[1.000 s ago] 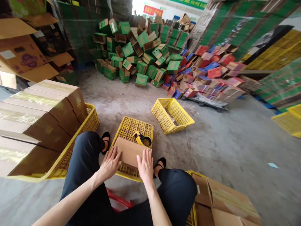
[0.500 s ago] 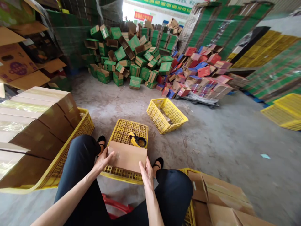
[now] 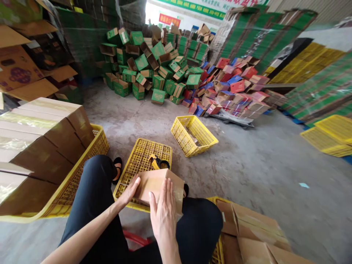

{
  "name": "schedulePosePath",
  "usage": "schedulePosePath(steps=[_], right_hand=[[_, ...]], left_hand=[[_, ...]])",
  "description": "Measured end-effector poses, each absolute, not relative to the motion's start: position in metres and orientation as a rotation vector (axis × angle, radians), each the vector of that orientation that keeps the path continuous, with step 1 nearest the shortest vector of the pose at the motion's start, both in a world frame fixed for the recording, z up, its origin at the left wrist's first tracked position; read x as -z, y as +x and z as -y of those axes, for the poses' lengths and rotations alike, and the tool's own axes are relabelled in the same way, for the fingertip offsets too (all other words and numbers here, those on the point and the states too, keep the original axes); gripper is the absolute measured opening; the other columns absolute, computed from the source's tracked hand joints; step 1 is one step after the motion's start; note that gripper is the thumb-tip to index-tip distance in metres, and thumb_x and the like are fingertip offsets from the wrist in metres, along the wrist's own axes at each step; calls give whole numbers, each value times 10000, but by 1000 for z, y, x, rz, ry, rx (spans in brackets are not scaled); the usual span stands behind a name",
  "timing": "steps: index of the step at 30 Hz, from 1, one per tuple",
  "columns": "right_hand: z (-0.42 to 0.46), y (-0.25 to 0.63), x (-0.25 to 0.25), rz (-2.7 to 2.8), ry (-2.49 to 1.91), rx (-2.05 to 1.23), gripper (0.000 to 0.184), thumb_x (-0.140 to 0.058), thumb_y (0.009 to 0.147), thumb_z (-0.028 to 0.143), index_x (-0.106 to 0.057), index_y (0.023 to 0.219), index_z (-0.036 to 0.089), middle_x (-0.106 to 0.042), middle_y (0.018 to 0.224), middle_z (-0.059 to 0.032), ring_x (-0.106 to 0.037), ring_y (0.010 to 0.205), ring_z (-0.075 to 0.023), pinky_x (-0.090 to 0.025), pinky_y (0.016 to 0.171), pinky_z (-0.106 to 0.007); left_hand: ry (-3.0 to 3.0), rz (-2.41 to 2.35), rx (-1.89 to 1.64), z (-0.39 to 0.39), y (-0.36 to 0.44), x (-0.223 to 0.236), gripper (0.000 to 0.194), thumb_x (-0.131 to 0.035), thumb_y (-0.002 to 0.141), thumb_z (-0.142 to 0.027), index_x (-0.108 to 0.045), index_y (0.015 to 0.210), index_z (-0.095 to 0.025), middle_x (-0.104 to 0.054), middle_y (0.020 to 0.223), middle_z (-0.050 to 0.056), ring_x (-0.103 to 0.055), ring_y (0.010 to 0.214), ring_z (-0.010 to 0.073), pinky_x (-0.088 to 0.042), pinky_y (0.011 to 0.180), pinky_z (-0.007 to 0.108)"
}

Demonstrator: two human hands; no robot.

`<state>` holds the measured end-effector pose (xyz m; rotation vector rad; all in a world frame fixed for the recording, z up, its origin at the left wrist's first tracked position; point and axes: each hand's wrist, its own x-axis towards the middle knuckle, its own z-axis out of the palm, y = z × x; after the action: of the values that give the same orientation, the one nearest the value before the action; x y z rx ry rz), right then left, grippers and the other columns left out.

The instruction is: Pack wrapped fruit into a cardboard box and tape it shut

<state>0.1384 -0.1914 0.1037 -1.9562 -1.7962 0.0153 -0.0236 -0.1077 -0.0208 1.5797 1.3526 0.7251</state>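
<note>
A closed brown cardboard box (image 3: 151, 182) is lifted at an angle over an upturned yellow plastic crate (image 3: 132, 164), with clear tape on its right end. My left hand (image 3: 128, 193) holds the box's left end, thumb along the edge; its other fingers are partly hidden. My right hand (image 3: 165, 216) lies flat against the box near its right edge, fingers straight and thumb apart. Just beyond the box, a yellow and black tape dispenser (image 3: 154, 161) rests on the crate.
Taped boxes (image 3: 41, 146) fill a yellow crate (image 3: 100, 145) at my left. More cartons (image 3: 255, 227) stand by my right knee. An upright yellow basket (image 3: 183, 137) is ahead. Green boxes (image 3: 158, 96) and red and blue boxes (image 3: 238, 86) are heaped farther off.
The box has been turned and raised, so its right end now shows. My right hand has moved from the box's right side to lie flat on it.
</note>
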Motion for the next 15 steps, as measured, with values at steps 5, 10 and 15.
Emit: schedulePosePath(steps=[5, 10, 15], right_hand=[[189, 113, -109, 1950, -1800, -56, 726, -363, 1068, 511, -164, 1664, 147, -361, 1644, -145, -370, 1513, -352, -399, 1200, -533], [188, 96, -113, 2094, -1702, -182, 636, -314, 1091, 425, -161, 1665, 199, -405, 1630, -103, -343, 1531, -315, -382, 1209, -534], [188, 112, -105, 2127, -1760, -119, 741, -406, 1053, 544, -134, 1670, 239, -346, 1656, -99, -280, 1548, -381, -300, 1212, -651]], left_hand=[[1768, -1007, -865, 128, -30, -42, 630, -211, 1086, -546, -274, 1644, -260, -196, 1714, 20, -133, 1591, 245, -187, 1306, 465], [1805, -1040, -914, 134, -41, -81, 636, -217, 1080, -557, -312, 1634, -260, -132, 1733, 16, -158, 1590, 285, -224, 1295, 465], [1897, -1157, -858, 135, -58, -74, 627, -272, 1077, -550, -288, 1640, -275, -93, 1740, 11, -171, 1590, 276, -231, 1292, 434]])
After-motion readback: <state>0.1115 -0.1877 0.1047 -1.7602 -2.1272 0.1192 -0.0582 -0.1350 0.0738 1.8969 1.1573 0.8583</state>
